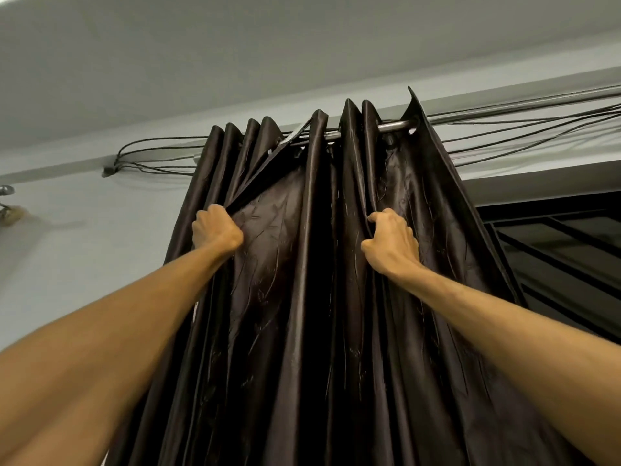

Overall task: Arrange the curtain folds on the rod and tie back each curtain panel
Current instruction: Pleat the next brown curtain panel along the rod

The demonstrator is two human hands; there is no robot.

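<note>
A: Where is the curtain?
B: The dark brown curtain (302,314) is satiny, with a faint raised pattern. It hangs from a metal rod (395,125) up near the ceiling (235,45), bunched into deep vertical folds. Bare rod shows only in short stretches between the fold tops.

A: Left hand?
B: The left hand (215,230) is raised to the upper part of the panel, on the left side of the bunch. The fingers are curled into a fist around one fold edge, and the cloth runs taut from the fist up toward the rod.

A: Right hand?
B: The right hand (391,242) is at about the same height and well apart from the left, with several folds between them. Fingers and thumb are bent around a fold on the right side — a closed grip on fabric, not a flat press.

A: Top edge?
B: It is uneven. The folds at the left sit tight together, and the outermost one at the right flares out with its corner poking above the rod.

A: Surroundings?
B: Black cables (504,129) run along the pale wall (67,230) behind the rod. There is a dark window (554,264) to the right — its frame bars are visible.
</note>
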